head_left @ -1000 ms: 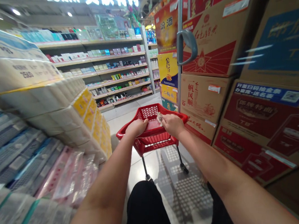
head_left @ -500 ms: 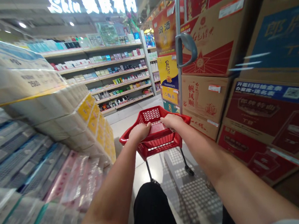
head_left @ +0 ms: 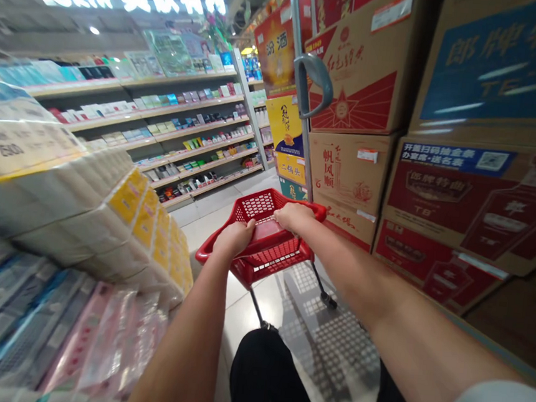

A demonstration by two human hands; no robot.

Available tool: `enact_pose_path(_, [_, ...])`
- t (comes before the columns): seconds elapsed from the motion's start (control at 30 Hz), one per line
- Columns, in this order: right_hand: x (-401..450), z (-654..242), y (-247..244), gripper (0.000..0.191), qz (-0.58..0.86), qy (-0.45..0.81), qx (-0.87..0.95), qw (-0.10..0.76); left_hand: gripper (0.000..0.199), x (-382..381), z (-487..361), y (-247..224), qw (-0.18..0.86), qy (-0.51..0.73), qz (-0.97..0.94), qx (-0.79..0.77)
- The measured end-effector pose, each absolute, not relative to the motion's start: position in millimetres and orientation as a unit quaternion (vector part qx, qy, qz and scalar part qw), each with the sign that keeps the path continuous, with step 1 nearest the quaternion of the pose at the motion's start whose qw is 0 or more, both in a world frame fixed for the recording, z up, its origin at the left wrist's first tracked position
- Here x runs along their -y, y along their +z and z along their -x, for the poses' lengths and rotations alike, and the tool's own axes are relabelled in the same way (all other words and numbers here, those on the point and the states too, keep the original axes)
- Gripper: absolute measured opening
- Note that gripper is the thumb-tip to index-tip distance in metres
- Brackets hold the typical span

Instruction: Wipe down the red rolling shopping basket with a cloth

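A red plastic shopping cart on dark legs with casters stands right in front of me. My left hand is wrapped over the left part of its near rim bar. Closer to the right end of that same bar, my right hand grips it too. The undersides of both hands, where the fingers curl, are hidden. Between the hands the basket's interior shows its perforated far wall, and I make out no goods in it.
Stacked liquor cartons rise close on the right, beside a metal post with a grey loop handle. At left are packs of tissue and plastic-wrapped packages. Beyond the cart stand cosmetics shelves under a lit sign.
The view has turned slightly to the right, so cartons, shelves and cart all appear a little further left. Both hands keep their hold on the cart.
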State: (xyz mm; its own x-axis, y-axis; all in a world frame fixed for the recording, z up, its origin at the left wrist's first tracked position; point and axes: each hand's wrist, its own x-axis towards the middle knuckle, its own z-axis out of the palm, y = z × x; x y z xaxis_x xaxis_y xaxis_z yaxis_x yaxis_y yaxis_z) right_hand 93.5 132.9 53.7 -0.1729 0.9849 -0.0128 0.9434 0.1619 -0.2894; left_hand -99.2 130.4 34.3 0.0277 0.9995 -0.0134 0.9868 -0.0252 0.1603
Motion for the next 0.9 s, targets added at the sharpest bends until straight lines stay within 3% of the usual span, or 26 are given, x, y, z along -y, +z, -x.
enact_pose_path(0.07, [-130.4,-92.2,50.8,0.045,0.650,0.114,0.744,0.109,0.074,-132.2,100.2,34.0,0.062,0.048,-0.712,-0.698])
enact_pose_path(0.27, [-110.4,-85.5,22.8,0.045,0.623,0.006,0.734,0.272,0.073,-150.1,108.0,29.4,0.061,0.047,-0.706,-0.704])
enact_pose_path(0.63, [-186.3,-75.5,47.4,0.049,0.603,0.171,0.771,0.114,0.070,-183.2,123.3,28.5,0.085,0.042,-0.682,-0.725])
enact_pose_path(0.9, [-204.1,-71.7,18.0,0.045,0.598,0.031,0.755,0.268,0.067,-227.4,125.5,29.7,0.078,0.033,-0.666,-0.741])
